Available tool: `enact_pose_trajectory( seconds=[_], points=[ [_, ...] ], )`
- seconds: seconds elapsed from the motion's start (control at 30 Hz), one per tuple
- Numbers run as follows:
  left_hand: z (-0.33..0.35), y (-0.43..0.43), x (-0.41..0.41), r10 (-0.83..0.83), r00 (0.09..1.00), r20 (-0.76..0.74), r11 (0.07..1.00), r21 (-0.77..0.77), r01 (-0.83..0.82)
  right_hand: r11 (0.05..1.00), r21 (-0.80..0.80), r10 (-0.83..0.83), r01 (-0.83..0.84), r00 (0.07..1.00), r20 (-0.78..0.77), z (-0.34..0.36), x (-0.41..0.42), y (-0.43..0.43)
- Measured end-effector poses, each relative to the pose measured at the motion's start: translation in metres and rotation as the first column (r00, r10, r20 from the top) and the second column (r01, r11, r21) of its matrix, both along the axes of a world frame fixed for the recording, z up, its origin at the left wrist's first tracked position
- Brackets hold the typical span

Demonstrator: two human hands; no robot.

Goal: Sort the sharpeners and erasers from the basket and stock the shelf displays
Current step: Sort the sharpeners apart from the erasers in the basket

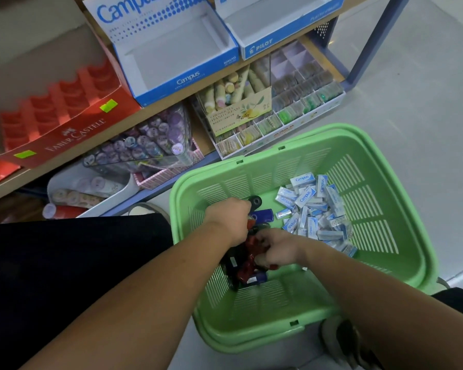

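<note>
A green plastic basket (372,145) stands on the floor in front of the shelf. On its right side lies a heap of several blue-and-white Campus erasers (314,206). On its left side lies a pile of red, blue and black sharpeners (247,259). Both hands are down in that pile. My left hand (229,217) curls its fingers over several sharpeners at the top of the pile. My right hand (277,249) grips red sharpeners lower in the pile. The fingertips of both hands are hidden among the sharpeners.
On the upper shelf stand a red Faber-Castell display tray (64,121), an empty blue Campus display box (177,57) and an empty Pilot box (275,25). Below them are a hand cream display (238,108), a rack of small packets (305,100) and round tubs (145,145). My dark-clothed leg (72,263) is at left.
</note>
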State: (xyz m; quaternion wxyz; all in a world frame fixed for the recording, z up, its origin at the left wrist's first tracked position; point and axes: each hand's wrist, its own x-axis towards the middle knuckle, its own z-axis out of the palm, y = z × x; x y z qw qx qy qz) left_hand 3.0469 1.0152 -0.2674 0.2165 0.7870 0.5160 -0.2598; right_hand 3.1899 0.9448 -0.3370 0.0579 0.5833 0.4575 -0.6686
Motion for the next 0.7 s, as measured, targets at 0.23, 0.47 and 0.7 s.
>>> enact_pose_trajectory(
  seconds=[0.23, 0.47, 0.7],
  points=[
    [0.03, 0.012, -0.013, -0.153, 0.987, -0.049, 0.984, 0.08, 0.157, 0.998, 0.016, -0.061, 0.061, 0.997, -0.048, 0.008, -0.001, 0.018],
    [0.057, 0.015, -0.034, -0.066, 0.994, 0.082, 0.995, 0.073, 0.06, 0.957, -0.061, -0.29, 0.283, 0.941, -0.174, 0.025, 0.0, 0.034],
    [0.106, 0.021, -0.059, 0.19, 0.934, 0.302, 0.973, 0.07, -0.22, 0.961, -0.061, -0.276, 0.269, 0.929, -0.248, 0.093, -0.007, 0.082]
  ],
)
